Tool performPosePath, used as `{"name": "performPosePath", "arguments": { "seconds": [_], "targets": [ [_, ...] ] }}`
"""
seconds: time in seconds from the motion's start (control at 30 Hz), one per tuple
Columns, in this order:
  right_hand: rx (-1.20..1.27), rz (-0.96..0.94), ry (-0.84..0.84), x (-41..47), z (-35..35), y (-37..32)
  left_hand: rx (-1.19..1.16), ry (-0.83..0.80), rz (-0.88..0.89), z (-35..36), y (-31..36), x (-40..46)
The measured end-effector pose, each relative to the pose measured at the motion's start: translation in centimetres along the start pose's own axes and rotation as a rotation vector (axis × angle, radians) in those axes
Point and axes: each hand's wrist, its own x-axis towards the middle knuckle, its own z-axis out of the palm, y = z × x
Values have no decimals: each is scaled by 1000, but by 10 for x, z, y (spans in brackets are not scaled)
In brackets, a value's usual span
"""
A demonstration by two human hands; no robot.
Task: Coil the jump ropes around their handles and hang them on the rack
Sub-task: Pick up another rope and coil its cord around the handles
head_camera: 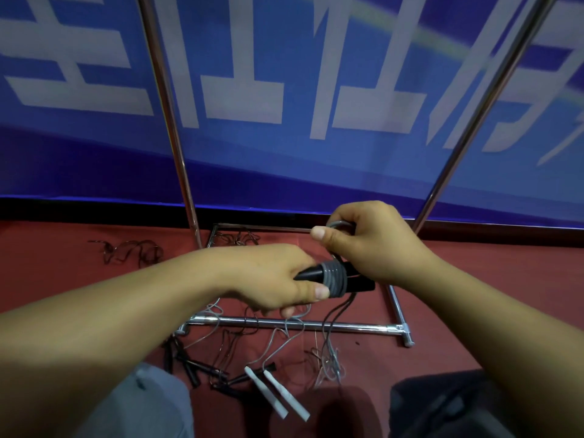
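Your left hand (278, 276) is gripping black handles (316, 275), your right hand (373, 241) is pinching grey rope (338, 276) mid-coil, while several ropes (278, 371) are lying loose nearby, the rack (284, 324) holding none.

Loose ropes (284, 352) lie on floor (474, 279) across rack base (347, 326).

The red floor (474, 279) carries the rack's chrome base bar (284, 324). Near the floor's front edge lie tangled ropes (284, 339), black handles (189, 368) and two white handles (278, 393).
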Motion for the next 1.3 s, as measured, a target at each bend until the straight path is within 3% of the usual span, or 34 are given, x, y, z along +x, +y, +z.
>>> {"name": "performPosePath", "arguments": {
  "seconds": [0.27,0.57,0.67,0.8,0.93,1.07,1.17,1.3],
  "targets": [
    [387,133,-259,7,-7,14,29,-76,58,-1,6,-8],
    [760,182,-261,16,-6,18,-463,-57,278,-5,5,-12],
    [780,196,-209,19,0,23,-574,-9,323,-5,6,-10],
    [630,253,-221,19,4,24,-734,106,279,-12,4,-8],
    [696,369,-239,19,3,24,-837,208,223,-15,4,-9],
    [727,376,-201,20,1,21,-1003,415,107,-22,0,-3],
    [760,381,-142,20,0,20,-957,537,12,-26,-10,0],
    [750,341,-105,21,-2,20,-891,560,-34,-27,-15,1]
  ]
}}
